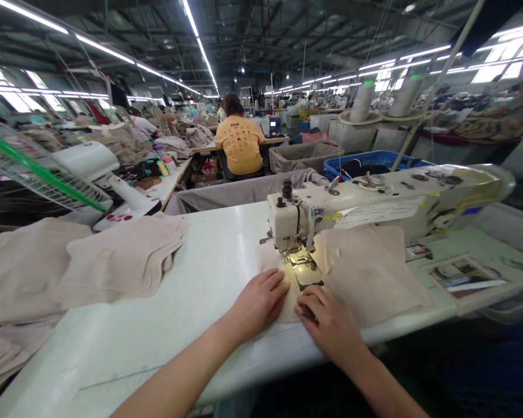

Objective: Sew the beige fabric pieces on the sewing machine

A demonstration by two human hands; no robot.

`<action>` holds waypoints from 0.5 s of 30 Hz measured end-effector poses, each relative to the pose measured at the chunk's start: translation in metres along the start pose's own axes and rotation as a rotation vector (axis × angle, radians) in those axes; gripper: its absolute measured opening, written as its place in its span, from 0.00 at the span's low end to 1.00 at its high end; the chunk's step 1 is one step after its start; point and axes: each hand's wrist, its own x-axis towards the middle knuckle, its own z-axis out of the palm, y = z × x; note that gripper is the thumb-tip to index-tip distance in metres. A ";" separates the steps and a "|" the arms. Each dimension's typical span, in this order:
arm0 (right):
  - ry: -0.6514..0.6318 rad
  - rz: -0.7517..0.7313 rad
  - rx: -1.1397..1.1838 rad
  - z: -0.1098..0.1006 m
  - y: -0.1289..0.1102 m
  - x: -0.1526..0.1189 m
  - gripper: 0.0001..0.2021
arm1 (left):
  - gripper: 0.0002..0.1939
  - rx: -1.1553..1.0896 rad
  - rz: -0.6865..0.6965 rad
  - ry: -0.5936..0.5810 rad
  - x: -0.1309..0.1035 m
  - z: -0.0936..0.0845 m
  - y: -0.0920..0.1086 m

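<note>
A white industrial sewing machine [283,223] stands on the pale table, its lit needle area over a shiny metal plate [307,273]. A beige fabric piece [289,309] lies at the needle, left of and in front of the plate. My left hand [261,299] rests on this fabric with its fingers stretched out flat, just left of the plate. Close to the plate's front edge, my right hand [333,328] is curled around a small dark tool [307,312], mostly hidden by the fingers. More beige fabric pieces [370,276] lie right of the plate, under the machine arm.
Stacks of beige fabric pieces [113,261] lie at the table's left, before a white fan [87,165] with a green strip. Thread cones [362,101] stand behind the machine. Beyond are cloth-lined bins [244,188], a blue basket [383,157] and a seated person [239,142].
</note>
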 end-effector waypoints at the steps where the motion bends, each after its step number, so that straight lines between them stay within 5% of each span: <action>1: 0.001 -0.003 0.006 0.001 0.000 0.000 0.09 | 0.15 0.003 0.000 0.003 0.000 0.001 0.000; 15: -0.046 0.014 -0.043 0.004 0.001 0.004 0.15 | 0.17 0.000 -0.046 -0.003 -0.001 0.003 0.000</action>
